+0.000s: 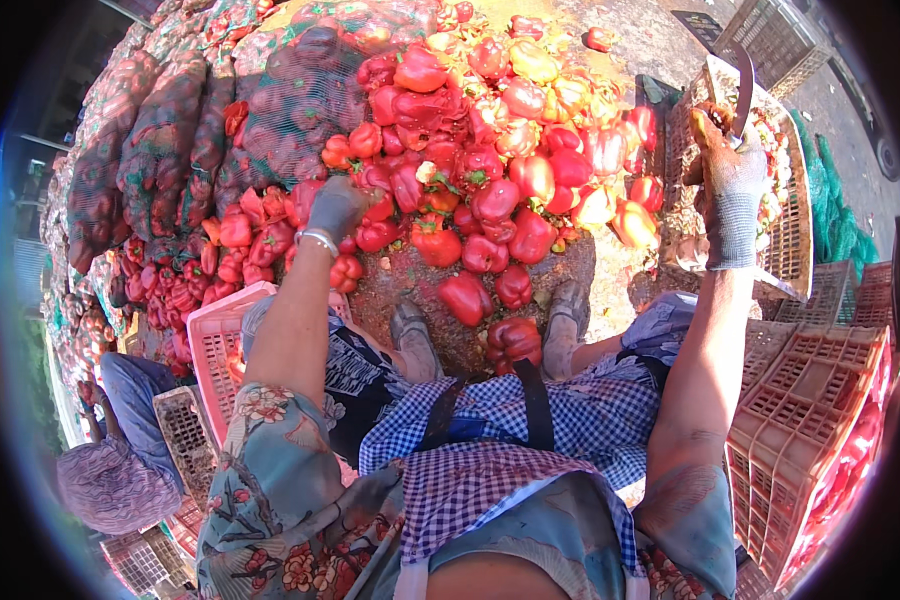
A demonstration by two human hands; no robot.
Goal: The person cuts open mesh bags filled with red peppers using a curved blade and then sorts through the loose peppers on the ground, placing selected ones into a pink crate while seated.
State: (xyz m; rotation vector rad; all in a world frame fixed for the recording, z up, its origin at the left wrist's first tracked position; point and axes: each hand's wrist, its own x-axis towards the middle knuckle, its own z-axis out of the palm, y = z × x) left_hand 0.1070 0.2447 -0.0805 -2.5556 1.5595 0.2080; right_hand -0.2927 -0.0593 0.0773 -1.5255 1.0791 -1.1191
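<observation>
A large heap of red bell peppers (pixel 495 200) lies on the ground before me. My left hand (pixel 338 207), in a grey glove, reaches into its left side, touching or just above the peppers. Its fingers point down and are mostly hidden, so I cannot tell whether they hold one. Out to the right, my gloved right hand (pixel 732 170) grips a knife (pixel 744 90), its blade pointing up and away. Beneath that hand stands a pale plastic crate (pixel 796 225) with pepper cores and scraps in it. Brownish stains mark the glove's fingers.
Filled mesh sacks of peppers (pixel 300 110) are piled at the far left. A pink crate (pixel 210 345) stands by my left leg, and stacked crates (pixel 805 410) are at the right. Green netting (pixel 828 195) lies beyond the pale crate. Another person (pixel 120 480) sits at the lower left.
</observation>
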